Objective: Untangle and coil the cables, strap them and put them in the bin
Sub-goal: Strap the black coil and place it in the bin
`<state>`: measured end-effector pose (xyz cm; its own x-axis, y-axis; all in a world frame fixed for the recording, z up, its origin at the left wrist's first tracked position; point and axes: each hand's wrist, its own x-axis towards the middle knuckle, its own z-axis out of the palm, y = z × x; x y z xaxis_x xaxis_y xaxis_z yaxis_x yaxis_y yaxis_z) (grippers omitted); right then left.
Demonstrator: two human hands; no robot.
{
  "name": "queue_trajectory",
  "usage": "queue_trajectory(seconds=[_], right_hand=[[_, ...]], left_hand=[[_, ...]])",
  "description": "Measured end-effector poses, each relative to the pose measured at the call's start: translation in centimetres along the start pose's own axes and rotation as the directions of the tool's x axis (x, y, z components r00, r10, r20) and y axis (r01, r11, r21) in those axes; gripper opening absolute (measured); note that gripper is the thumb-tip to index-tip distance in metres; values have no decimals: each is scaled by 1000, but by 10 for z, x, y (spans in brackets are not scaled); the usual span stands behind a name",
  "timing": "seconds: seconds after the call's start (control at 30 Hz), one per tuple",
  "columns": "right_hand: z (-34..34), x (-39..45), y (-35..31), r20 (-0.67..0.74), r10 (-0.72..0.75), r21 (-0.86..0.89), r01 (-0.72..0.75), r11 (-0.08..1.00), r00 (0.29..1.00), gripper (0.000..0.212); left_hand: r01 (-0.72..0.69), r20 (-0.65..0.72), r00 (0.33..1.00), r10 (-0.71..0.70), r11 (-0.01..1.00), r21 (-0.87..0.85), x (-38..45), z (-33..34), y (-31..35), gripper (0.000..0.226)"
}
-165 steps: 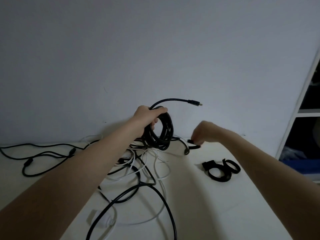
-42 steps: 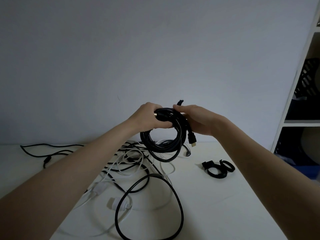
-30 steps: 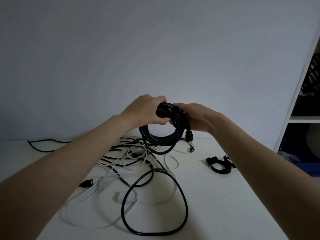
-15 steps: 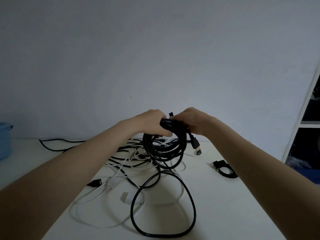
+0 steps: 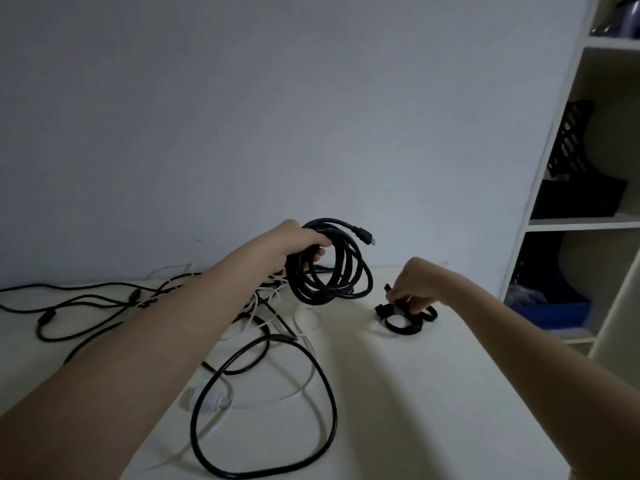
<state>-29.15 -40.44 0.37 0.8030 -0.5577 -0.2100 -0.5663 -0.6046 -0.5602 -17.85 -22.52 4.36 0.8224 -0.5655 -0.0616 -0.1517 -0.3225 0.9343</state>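
Observation:
My left hand (image 5: 300, 242) grips a coiled black cable (image 5: 332, 268) and holds it up above the table, its plug (image 5: 363, 234) sticking out at the top right. My right hand (image 5: 414, 285) reaches down to the right of the coil and pinches a black strap (image 5: 394, 306) from a small heap of black straps (image 5: 403, 322) on the white table (image 5: 415, 393). A tangle of black and white cables (image 5: 266, 327) lies under and in front of the coil. The bin is not in view.
A large black cable loop (image 5: 263, 403) lies on the near table with a white plug (image 5: 207, 400) beside it. More black cable (image 5: 69, 306) trails left. A white shelf unit (image 5: 588, 216) with dark items stands at the right. The wall is close behind.
My right hand has let go of the coil and dropped to the straps on the right. My left hand alone now holds the coil, slightly lifted. The view has swung right.

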Motion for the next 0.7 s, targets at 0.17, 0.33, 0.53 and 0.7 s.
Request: queue_trajectory(seconds=[0.17,0.33,0.53,0.7], right_hand=[[14,22,11,-87,-88,-154,74,985,992,36],[3,21,39,-100,-98,-536,29,843,990,37],[5,34,51,-233,-185,-338,99,936,955,13],[-31,10,27,-150,-217,538,264,801,965,16]], left_hand=[[67,32,997,-64,992,-110,3,13,7,7],[55,2,998,-55,998,-39,3,18,3,10],[62,-4,998,-62,998,3,7,21,2,16],[61,-36,997,-66,991,-117,10,20,1,21]])
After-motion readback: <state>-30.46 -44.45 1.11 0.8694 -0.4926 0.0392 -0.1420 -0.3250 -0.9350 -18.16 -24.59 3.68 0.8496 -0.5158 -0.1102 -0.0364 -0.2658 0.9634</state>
